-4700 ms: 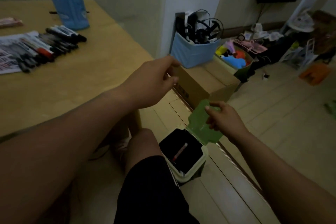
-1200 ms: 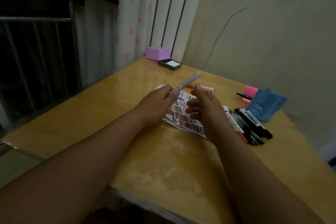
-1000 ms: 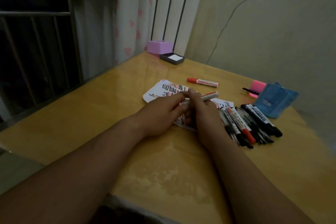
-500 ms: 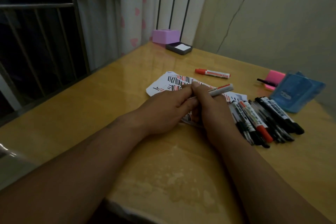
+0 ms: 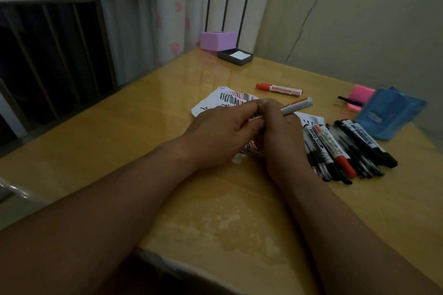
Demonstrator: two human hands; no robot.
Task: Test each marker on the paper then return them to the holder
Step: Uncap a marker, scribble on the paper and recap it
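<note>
My right hand (image 5: 278,132) grips a white marker with red print (image 5: 297,105) over the white paper (image 5: 211,103), which is covered in black and red strokes. My left hand (image 5: 223,132) meets it, its fingertips pinching the marker's near end; that end is hidden between the fingers. Several black and red markers (image 5: 345,148) lie in a row right of my hands. One red-capped marker (image 5: 278,89) lies apart beyond the paper. The blue holder (image 5: 390,115) lies on the table at the far right.
A pink sticky-note pad (image 5: 359,96) with a black pen across it sits beside the holder. A purple box (image 5: 217,40) and a dark tray with white notes (image 5: 236,57) stand at the table's far corner. A window grille runs along the left; the table's near edge is below my forearms.
Earlier I was at a floor bin beside the table. Since a second ago my left hand passed the marker to my right, and both hands settled together over the paper.
</note>
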